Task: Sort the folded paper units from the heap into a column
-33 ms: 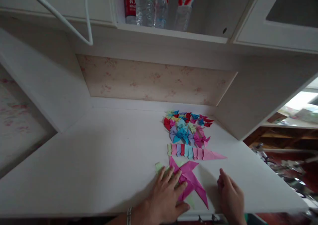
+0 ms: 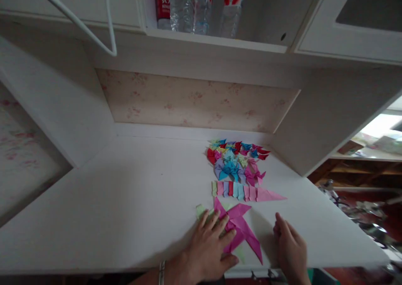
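My left hand lies flat with its fingers spread over the left side of a magenta folded-paper pinwheel. Pale green paper shows under and around the pinwheel, partly covered by my hand. To the right, apart from the paper, my right hand rests on its side near the table's front edge. Its fingers are curled closed, and nothing shows in them. Just beyond the pinwheel lies a row of overlapping folded-paper pieces in green, pink, purple, red and blue, ending in a pink point at the right.
Several small colourful paper pinwheels sit in a cluster at the back right of the white tabletop. White side panels stand left and right. Overhead, plastic bottles stand on a shelf, and a white bent rod hangs at upper left.
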Tool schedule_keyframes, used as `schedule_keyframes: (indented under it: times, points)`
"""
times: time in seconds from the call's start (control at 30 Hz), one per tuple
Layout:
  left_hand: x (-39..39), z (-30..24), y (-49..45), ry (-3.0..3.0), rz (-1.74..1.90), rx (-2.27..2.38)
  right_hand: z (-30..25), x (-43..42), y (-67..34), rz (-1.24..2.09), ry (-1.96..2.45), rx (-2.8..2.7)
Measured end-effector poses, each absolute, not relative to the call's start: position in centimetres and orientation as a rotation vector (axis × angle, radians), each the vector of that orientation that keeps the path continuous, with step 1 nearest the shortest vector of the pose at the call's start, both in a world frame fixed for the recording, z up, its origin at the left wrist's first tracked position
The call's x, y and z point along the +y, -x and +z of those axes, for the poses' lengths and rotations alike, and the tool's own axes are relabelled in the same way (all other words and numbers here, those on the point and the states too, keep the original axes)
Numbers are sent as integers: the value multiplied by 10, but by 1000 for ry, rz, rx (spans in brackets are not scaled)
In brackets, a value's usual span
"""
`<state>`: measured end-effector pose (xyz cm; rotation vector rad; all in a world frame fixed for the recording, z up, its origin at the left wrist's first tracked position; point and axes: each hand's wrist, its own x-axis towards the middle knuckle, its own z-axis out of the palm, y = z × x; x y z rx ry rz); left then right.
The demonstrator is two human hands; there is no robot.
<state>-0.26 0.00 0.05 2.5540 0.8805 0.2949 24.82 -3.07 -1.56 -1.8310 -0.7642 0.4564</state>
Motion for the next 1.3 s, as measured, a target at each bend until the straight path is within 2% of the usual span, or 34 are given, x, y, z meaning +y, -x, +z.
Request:
schedule_keyframes:
  times: [0.1, 0.7, 1.0, 1.3]
  points:
    - [1, 2, 9, -2583, 268, 865, -18, -38, -244, 563, 1864, -747]
    - [-10, 20, 11, -2714, 337, 847, -25, -43, -251, 501, 1818, -839]
    - [-7, -4, -4, -2695, 217, 821, -23, -43, -249, 534, 1789, -778]
    - [-20, -16, 0, -2789, 304, 858, -20, -44, -248, 527, 1798, -775]
